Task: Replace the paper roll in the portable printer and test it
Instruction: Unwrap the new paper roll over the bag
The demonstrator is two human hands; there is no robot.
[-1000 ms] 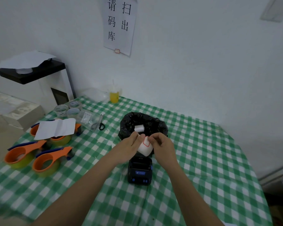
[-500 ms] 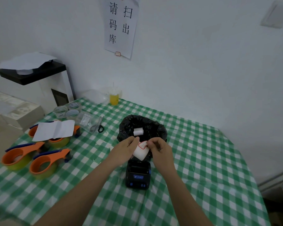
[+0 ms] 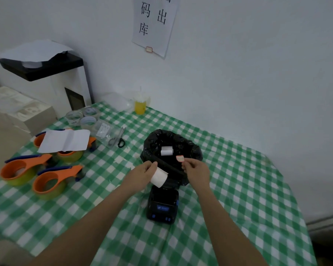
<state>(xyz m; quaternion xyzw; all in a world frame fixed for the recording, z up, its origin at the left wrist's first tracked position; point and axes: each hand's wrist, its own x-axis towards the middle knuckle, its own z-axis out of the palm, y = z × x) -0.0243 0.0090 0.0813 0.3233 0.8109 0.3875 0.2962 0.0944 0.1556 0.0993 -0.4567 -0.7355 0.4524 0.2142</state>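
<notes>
A black portable printer (image 3: 162,205) with blue buttons lies on the green checked tablecloth (image 3: 238,189), its lid open toward the far side. Just above it my left hand (image 3: 142,172) grips a white paper roll (image 3: 159,177). My right hand (image 3: 195,170) pinches a small red-edged sticker (image 3: 180,158), held apart from the roll over the black bin bag (image 3: 190,150). Another small white roll (image 3: 166,151) lies inside that bag.
Three orange tape dispensers (image 3: 46,181) sit at the left, one under a folded white sheet (image 3: 65,141). Scissors (image 3: 118,140), clear tape rolls (image 3: 81,117) and a yellow drink cup (image 3: 140,106) stand farther back. A white and black machine (image 3: 46,73) stands at the left wall.
My right hand has peeled the red-edged sticker off the roll and drawn it away to the right. My left hand keeps hold of the roll.
</notes>
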